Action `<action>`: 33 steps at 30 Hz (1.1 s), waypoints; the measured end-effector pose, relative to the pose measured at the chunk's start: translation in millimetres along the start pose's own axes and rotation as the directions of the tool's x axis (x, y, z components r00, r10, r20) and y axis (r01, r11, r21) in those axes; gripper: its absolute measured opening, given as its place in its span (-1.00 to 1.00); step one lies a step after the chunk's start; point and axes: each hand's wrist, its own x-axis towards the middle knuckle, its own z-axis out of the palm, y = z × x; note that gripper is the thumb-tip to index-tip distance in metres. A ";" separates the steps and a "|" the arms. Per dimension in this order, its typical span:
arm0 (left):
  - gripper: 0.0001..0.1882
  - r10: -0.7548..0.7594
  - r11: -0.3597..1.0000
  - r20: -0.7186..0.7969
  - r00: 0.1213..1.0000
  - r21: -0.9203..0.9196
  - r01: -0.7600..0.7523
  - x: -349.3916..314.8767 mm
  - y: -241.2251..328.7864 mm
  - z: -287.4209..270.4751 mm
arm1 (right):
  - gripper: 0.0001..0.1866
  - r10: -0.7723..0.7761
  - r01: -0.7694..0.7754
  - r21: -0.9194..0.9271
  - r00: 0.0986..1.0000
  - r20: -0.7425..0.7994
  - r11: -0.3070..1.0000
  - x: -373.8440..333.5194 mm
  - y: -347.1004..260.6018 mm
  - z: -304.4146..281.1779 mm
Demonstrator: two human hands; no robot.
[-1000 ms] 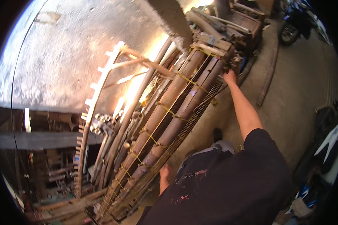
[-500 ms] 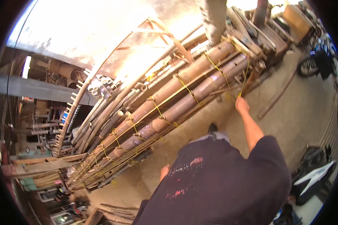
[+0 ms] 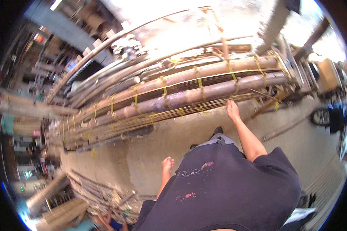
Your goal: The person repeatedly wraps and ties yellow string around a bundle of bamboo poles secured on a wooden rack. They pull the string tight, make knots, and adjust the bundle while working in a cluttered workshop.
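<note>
Two thick brown bamboo poles [image 3: 173,101] run side by side across the long frame in front of me. Yellow cord [image 3: 199,82] is tied round them at several spots, and thin strips [image 3: 142,124] lie along the near side. My right hand [image 3: 232,110] is just before the near edge, fingers loosely extended, with nothing visible in it. A short stick [image 3: 265,95] juts out beyond that hand. My left hand [image 3: 167,164] hangs over the floor, apart from the poles, its fingers loosely apart and nothing seen in them.
More poles [image 3: 115,86] are stacked behind the frame. At the right stands a motorcycle [image 3: 327,115], with a loose pole [image 3: 287,128] on the concrete floor [image 3: 150,161]. Cut wood [image 3: 96,186] is piled at the lower left, near another person's arm [image 3: 106,221].
My right hand has come away from the yellow cord it held and moved left along the poles. My left hand shows more fully. The view has turned and shifted.
</note>
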 end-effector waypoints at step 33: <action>-0.75 0.730 0.644 0.516 0.447 -0.301 -0.703 -201.1 236.5 339.9 | -0.76 -0.131 -0.141 0.683 0.935 0.330 0.716 -44.9 -76.1 -130.9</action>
